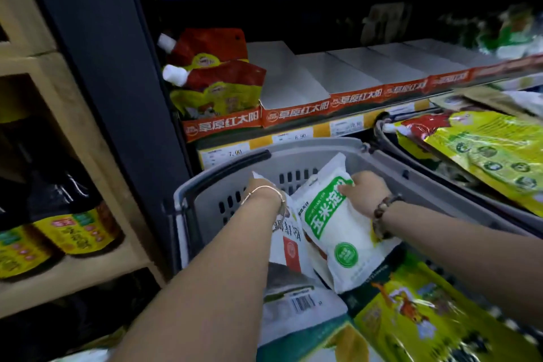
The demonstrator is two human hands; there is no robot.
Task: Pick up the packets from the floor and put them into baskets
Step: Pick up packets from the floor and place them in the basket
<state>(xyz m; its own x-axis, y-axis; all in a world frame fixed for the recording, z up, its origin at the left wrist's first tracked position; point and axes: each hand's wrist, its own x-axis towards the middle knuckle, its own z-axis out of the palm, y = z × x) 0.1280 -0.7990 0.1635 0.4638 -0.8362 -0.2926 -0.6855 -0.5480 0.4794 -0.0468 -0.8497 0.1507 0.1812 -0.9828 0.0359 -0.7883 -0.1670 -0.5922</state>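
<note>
Packets already crowd the grey basket (pixel 205 203), so the two being handled now are stood on edge instead of laid flat, probably to slot them into the room left at its far end. Both hands are inside the basket.

The right hand (pixel 365 190), with a bead bracelet on its wrist, grips the green-and-white packet (pixel 338 232) by its upper corner. Its fingers are curled closed over the edge and the thumb presses on the printed face. The packet leans at a slant, its lower end resting on other packets near the middle of the basket.

The left hand (pixel 260 187), wearing a thin bangle, sits at the top of the white packet with the red label (pixel 289 250), just left of the green one and touching it. Its fingers bend out of sight over the packet's top edge, and a white corner pokes out beyond the knuckles. By my reading it is pinching that edge closed-handed to keep the packet upright, though the fingertips themselves are hidden.

A yellow-green packet (pixel 417 320) lies across the near side of the basket. More yellow-green packets (pixel 484 156) are heaped just right of the basket. Behind the basket, red spouted pouches (pixel 214 76) stand on a shelf, and dark bottles (pixel 73 229) stand well to the left of it.
</note>
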